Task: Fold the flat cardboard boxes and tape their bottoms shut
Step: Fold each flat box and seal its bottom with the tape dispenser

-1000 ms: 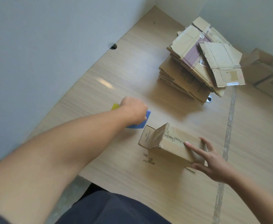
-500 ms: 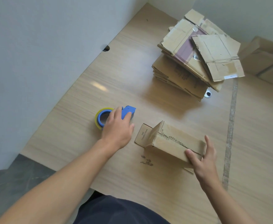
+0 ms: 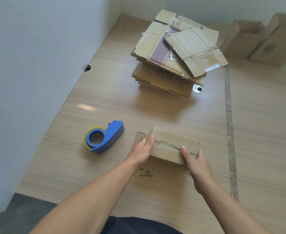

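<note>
Cardboard box sat at 6 o'clock on the surface, formed but apparently untaped: left grip pinched its upright end flap, right grip wrapped the other end, tape dispenser idle at its 9 o'clock, flat stack unfolded at 12.

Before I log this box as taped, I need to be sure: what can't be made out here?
Head view only:
- Underside of the small box: it faces the table.
- Tape over its top seam: too faint to tell.
- Fingers of the right hand: mostly behind the box's end.
- Print on the flat stack: too small.
- Far boxes: blurred, cut by the right edge.
</note>
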`<state>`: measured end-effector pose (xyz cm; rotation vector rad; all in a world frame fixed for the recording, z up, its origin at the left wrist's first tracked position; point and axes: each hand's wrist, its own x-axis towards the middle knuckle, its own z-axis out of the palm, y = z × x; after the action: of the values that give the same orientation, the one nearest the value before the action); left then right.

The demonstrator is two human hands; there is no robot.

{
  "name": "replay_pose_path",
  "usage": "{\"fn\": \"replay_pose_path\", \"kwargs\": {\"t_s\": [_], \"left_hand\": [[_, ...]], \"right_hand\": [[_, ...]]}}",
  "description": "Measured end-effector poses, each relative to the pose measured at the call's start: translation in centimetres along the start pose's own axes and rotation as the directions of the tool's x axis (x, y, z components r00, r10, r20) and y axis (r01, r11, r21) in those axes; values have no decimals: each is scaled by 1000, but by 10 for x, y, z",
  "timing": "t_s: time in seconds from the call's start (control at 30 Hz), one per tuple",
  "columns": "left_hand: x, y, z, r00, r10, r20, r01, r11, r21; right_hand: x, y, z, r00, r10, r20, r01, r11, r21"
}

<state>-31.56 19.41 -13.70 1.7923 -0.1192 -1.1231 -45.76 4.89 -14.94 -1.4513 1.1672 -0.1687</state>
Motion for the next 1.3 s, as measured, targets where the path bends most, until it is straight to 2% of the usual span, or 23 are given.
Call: {"fn": "replay_pose_path", "kwargs": {"t_s": [0.13,0.23,0.3,0.4,0.43,0.5,0.6,0.7,0.87,0.97,1.1,1.2,1.3], "left_hand": [[7,-3,0,998,-67,11,67,998,4],[9,3,-5,996,-79,48,82,995,-58],[11,7,-11,996,-71,53,70,997,21],[14,14,-10,999,19,-37,-10,971,239],[15,15,-8,995,50,-86,-25,962,273],[15,17,-1,987,61,-151,-24,972,234],[15,17,12,971,82,-224,-20,964,266],[15,13,22,925,174,-339,-42,930,365],[20,9,16,928,223,-299,-92,913,396],[25,10,3,957,180,-226,-101,942,321],[26,13,-10,989,86,-119,-66,985,162],[28,9,-15,994,86,-73,-75,988,137],[27,5,-14,992,94,-82,-80,985,152]], "right_hand": [[2,-2,2,999,7,-50,-8,1000,-29],[3,-6,-7,1000,12,0,-11,998,55],[6,-9,-15,998,35,61,-42,992,118],[7,-13,-20,968,174,180,-201,969,146],[7,-14,-18,952,218,214,-250,959,136],[7,-15,-12,940,263,216,-290,951,105],[11,-17,-10,976,177,129,-179,984,4],[17,-25,-8,998,65,15,-61,976,-207],[17,-25,1,999,-13,-48,-1,962,-275],[23,-19,-12,999,-45,2,44,986,-164],[29,-13,-29,982,38,186,-58,993,106],[30,-13,-36,953,71,293,-132,972,194],[29,-9,-37,946,83,313,-155,965,212]]}}
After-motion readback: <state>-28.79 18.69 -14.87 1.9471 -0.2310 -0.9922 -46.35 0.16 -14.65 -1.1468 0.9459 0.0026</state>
